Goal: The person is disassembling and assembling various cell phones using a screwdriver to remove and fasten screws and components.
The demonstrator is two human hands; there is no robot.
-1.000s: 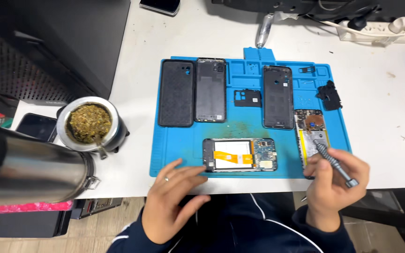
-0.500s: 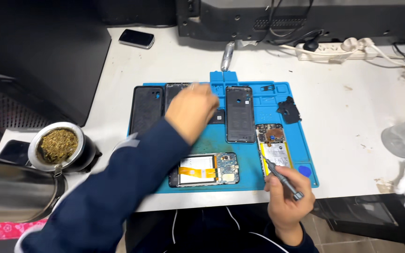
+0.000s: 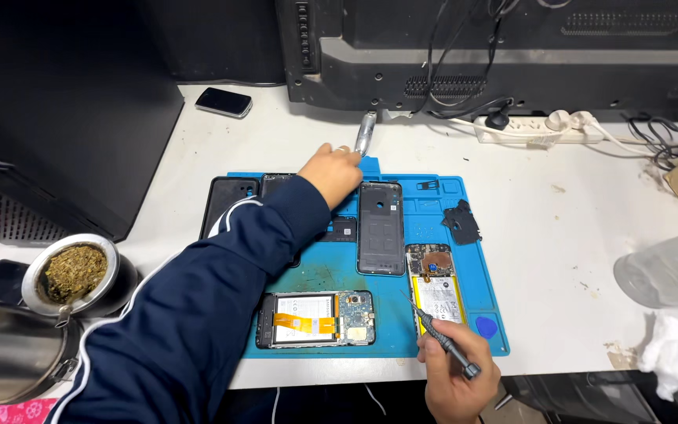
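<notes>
My left hand [image 3: 331, 171] closing on silver tool [image 3: 365, 133] at blue mat's [image 3: 464, 235] far edge | my right hand [image 3: 453, 375] grips screwdriver [image 3: 441, 338], tip by opened phone [image 3: 435, 286] on the mat | best: keep tip steady, sleeve off parts.

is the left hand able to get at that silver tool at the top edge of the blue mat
Probably yes. The left hand is stretched across the blue mat with its fingers right at the silver tool, and nothing lies between them. Whether it actually grips the tool cannot be told. The right hand stays near, holding a screwdriver.
</notes>
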